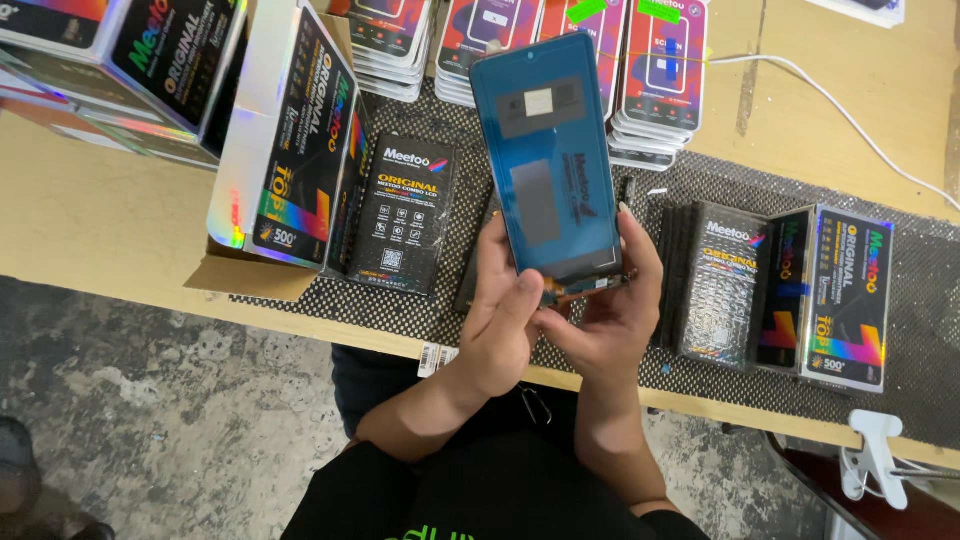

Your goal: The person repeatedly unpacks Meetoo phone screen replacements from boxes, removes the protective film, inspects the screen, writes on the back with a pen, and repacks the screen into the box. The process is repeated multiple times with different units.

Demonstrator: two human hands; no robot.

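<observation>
**Thin phone screen held up in 2 hands above the mat**

The phone screen [548, 155] is a flat panel covered with blue film, with 2 grey patches showing on it. It stands tilted, its lower end cradled between both hands over the near edge of the black mat [920, 300]. The left hand [500, 320] is closed around the lower left corner, thumb across the face. The right hand [612, 305] grips the lower right edge, fingers curled behind and along the side.

It looks light, stiff and very thin, so it probably breaks easily if bent or knocked at a corner. The film may make the face slippery. The side edges look like the safest places to hold it, away from the orange ribbon end [575, 292] at the bottom, which appears delicate.

Counted around it:
- 1 screen in hand.
- 1 black packet [405, 215] lying flat to the left on the mat.
- 1 open cardboard box [250, 275] on the wooden table [90, 215], with shiny boxes [300, 130] standing in it; at least 2 show.
- 4 stacks of carded screens [665, 65] behind; the number in each stack cannot be told.
- 1 row of black packets [720, 285] to the right, too tightly packed to count, with 2 shiny boxes [845, 295] beside it.
- 1 white cable [840, 110] and 1 white clamp [875, 455].
</observation>
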